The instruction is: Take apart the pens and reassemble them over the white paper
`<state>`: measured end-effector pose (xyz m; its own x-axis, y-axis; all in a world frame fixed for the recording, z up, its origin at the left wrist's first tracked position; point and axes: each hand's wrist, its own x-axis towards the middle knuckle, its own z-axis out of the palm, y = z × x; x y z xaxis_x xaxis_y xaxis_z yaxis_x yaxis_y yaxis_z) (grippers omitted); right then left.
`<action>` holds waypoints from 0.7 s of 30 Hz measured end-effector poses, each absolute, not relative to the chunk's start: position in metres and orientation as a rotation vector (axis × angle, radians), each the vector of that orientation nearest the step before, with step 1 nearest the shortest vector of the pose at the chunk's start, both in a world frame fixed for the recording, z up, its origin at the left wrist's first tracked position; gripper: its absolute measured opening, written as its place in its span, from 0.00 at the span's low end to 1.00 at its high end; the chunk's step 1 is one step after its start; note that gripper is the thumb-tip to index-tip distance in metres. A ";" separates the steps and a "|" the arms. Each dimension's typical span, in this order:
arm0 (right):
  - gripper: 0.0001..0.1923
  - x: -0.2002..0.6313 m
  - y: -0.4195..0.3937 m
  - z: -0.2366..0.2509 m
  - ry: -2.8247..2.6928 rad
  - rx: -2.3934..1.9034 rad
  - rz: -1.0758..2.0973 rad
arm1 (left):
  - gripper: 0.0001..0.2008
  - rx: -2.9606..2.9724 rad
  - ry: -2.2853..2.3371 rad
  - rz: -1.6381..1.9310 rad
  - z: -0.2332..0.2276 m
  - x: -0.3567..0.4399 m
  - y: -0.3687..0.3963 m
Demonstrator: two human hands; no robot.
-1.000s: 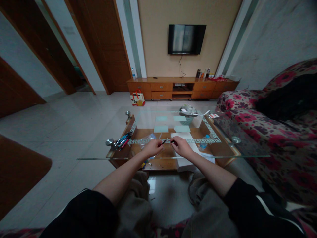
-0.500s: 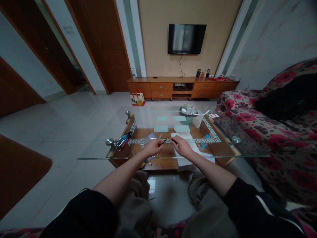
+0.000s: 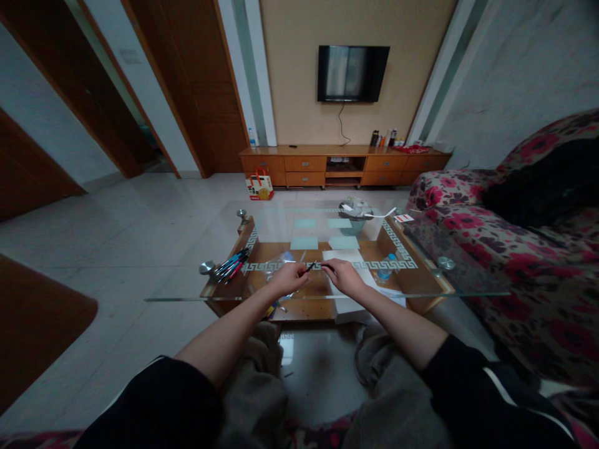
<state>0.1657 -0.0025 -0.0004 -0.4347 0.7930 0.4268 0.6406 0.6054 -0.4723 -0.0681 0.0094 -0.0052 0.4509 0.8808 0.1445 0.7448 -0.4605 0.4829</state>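
Observation:
Both my hands work close together over the near part of a glass coffee table (image 3: pixel 421 292). My left hand (image 3: pixel 289 278) pinches a thin dark pen (image 3: pixel 311 267) that points up and to the right. My right hand (image 3: pixel 345 277) holds a small dark piece, perhaps a cap, a short way from the pen's tip. Under my right hand lies a white sheet or pad (image 3: pixel 345 257) on the shelf below the glass. A clear plastic bag (image 3: pixel 279 262) lies beside my left hand. A bundle of several pens (image 3: pixel 230 264) rests at the table's left edge.
A small basket with crumpled paper (image 3: pixel 354 212) stands at the table's far side. A plastic bottle (image 3: pixel 386 267) lies on the lower shelf. A flowered sofa (image 3: pixel 524 249) runs along the right. A wooden TV cabinet (image 3: pixel 344 165) and a wall TV (image 3: pixel 352 73) stand beyond the tiled floor.

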 end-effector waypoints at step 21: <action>0.27 0.162 -0.007 0.003 -2.276 -1.399 0.070 | 0.14 2.347 1.369 0.552 -0.006 -0.069 0.009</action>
<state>0.1621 -0.0071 0.0033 -0.3736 0.8554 0.3588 0.8318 0.4801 -0.2784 -0.0686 0.0087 -0.0057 0.4519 0.8798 0.1478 0.7361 -0.4613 0.4953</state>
